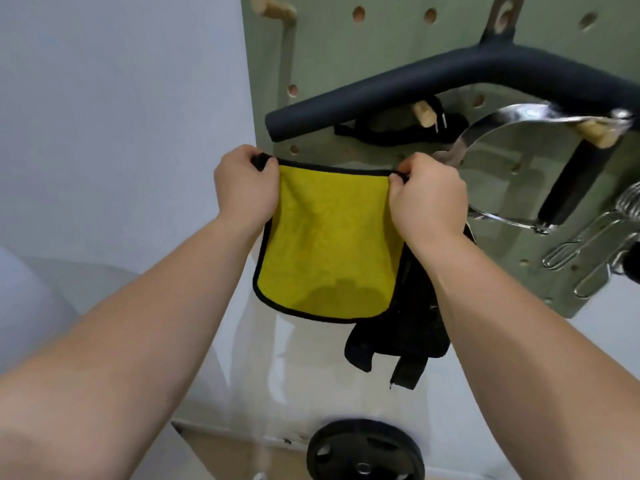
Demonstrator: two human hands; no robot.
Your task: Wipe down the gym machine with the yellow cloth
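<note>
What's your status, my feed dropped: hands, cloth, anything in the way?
Hands: left hand and right hand each pinch a top corner of yellow cloth. Cloth hangs spread before pegboard, not wiping yet. black straps hang just behind it.

Crowded pegboard ahead and right; open room on the left.

Gear juts from the pegboard (346,46): a bar (398,88) reaches out just above both hands, a chrome handle (512,114) hangs just beside the right hand (429,199), a peg (426,114) sticks out between them, and clips (581,251) crowd the far right. Straps (408,327) dangle behind and below the cloth (329,247). Left of the left hand (246,188), before the wall (121,116), the way is open. Under the cloth the drop is free down to the plate (363,452) on the floor.
</note>
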